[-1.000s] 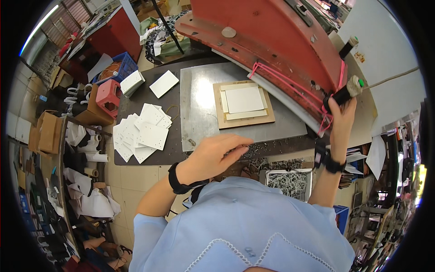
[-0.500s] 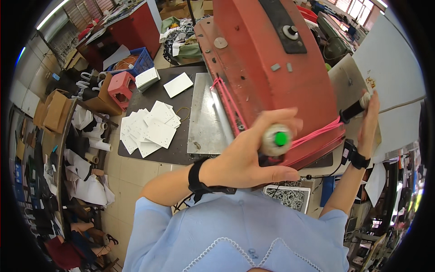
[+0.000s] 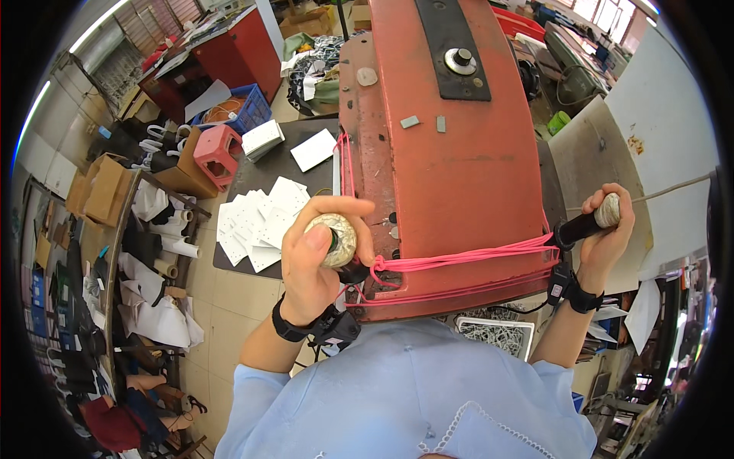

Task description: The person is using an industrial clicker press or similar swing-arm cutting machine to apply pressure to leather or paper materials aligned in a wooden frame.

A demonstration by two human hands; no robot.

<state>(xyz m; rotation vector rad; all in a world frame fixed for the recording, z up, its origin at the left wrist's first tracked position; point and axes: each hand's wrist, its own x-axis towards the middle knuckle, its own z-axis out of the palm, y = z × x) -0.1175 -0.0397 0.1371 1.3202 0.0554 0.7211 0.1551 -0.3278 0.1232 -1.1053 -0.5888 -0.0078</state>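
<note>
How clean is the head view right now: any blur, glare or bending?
Head view: sharp on the left hand and right hand; even daylight, no harsh glare on the red press head; strong fisheye bending toward the dark rim, where clutter shrinks.

Light blue short-sleeved shirt [image 3: 405, 382], white scalloped lace trim along neckline at 6 o'clock. Bare forearms. Black wristband with small black clip-on device [image 3: 317, 327] on left wrist, about 7 o'clock. Matching black strap with device [image 3: 572, 291] on right wrist, about 4 o'clock.
</note>
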